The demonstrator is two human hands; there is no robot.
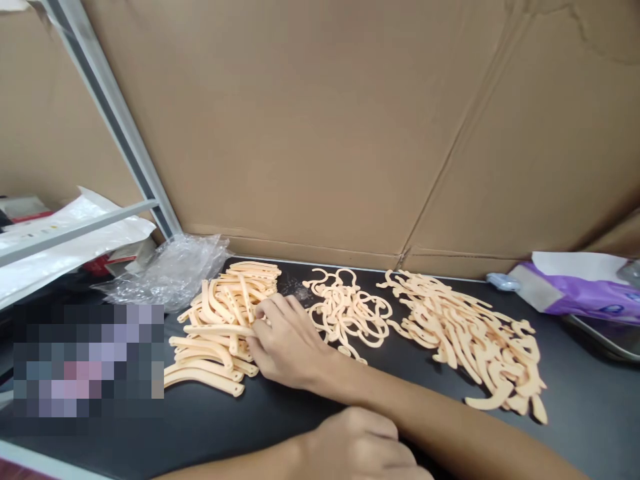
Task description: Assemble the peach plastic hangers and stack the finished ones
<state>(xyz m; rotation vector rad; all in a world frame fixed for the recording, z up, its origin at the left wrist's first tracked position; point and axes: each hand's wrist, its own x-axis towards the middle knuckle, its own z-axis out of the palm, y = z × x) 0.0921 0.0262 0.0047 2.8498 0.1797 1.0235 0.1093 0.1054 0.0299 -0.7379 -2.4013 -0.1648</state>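
Curved strip (215,330) in right hand (283,343); tabletop (200,430) room between pile (220,382), near edge (45,459).

Over the black bench (210,427), the right hand (287,340) pinches the end of a pale strip (215,330) at the left pile (215,307), while the left hand (355,443) curls near the right forearm (425,410). Looped pieces (343,307) lie centrally; wavy pieces (465,327) heap to the right.
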